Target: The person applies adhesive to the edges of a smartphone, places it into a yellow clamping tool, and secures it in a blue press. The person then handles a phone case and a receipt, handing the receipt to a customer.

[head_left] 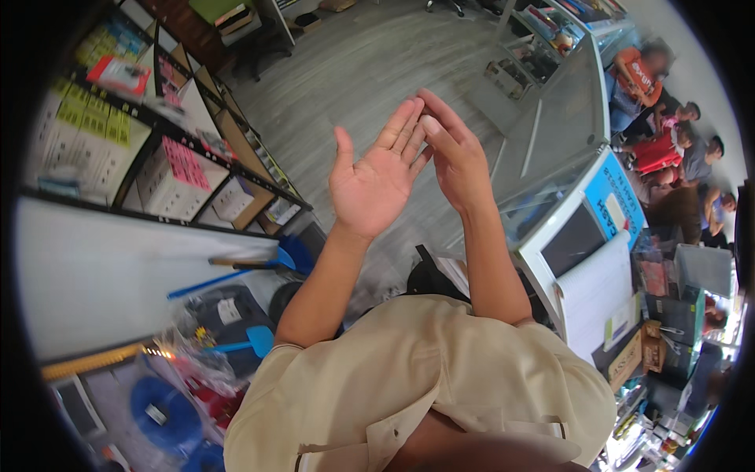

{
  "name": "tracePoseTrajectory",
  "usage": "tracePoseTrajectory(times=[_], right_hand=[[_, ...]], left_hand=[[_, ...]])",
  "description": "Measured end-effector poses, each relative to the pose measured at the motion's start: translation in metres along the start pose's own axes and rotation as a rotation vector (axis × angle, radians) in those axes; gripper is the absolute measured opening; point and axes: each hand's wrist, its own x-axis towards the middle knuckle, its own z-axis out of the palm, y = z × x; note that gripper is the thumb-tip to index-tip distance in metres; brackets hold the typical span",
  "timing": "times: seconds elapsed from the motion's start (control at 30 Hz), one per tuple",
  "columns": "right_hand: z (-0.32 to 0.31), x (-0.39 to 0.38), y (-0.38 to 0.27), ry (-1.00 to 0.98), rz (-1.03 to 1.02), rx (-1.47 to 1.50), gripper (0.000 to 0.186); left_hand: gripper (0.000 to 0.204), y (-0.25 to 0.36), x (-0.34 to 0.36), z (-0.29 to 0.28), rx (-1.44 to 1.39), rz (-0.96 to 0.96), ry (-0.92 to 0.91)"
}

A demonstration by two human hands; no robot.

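Observation:
Both my forearms reach up over the floor. My left hand (373, 185) is open, palm facing me, its fingers stretched out and its thumb standing apart. Against its fingertips rests my right hand (462, 161), turned side-on with long, slightly bent fingers. The right thumb touches the left fingers, and the right fingertips partly lie behind them. No object shows in either hand. The white counter (543, 263) with a dark panel is the nearest furniture to my right hand.
A shelf unit (181, 134) with boxes lines the left. Below it are a blue-handled tool (208, 283) and a plastic-wrapped bundle (197, 346). Open paper sheets (590, 303) cover the right counter. A glass display case (550, 102) stands beyond; several people (657, 149) are at far right.

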Motion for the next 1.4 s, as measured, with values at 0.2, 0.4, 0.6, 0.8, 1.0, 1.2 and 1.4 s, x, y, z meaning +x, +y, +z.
tracePoseTrajectory(times=[0.2,0.4,0.6,0.8,1.0,1.2,1.4], right_hand=[[-0.014,0.212,0.056,-0.198,-0.016,0.215,0.04],[-0.001,0.389,0.088,-0.033,0.172,0.082,0.024],[-0.001,0.548,0.127,-0.036,0.362,-0.099,0.044],[-0.113,0.705,0.168,0.049,0.389,0.17,0.042],[-0.276,0.839,0.03,0.578,0.022,-0.265,0.052],[-0.358,0.82,-0.1,1.068,-0.364,-0.454,0.051],[-0.447,0.786,-0.142,1.354,-0.836,-0.362,0.044]], left_hand=[[0.101,0.066,0.153,-0.1,0.33,0.007,-0.038],[0.094,0.14,0.293,-0.161,0.512,0.085,0.028],[0.095,0.199,0.403,-0.22,0.82,0.041,-0.039],[0.06,0.252,0.548,-0.359,1.128,-0.188,0.298],[0.042,0.287,0.843,-0.464,1.478,-0.177,0.259],[0.037,0.215,1.139,-0.46,0.974,-0.322,-0.235],[0.048,0.082,1.28,-0.481,1.29,-0.466,-0.14]])
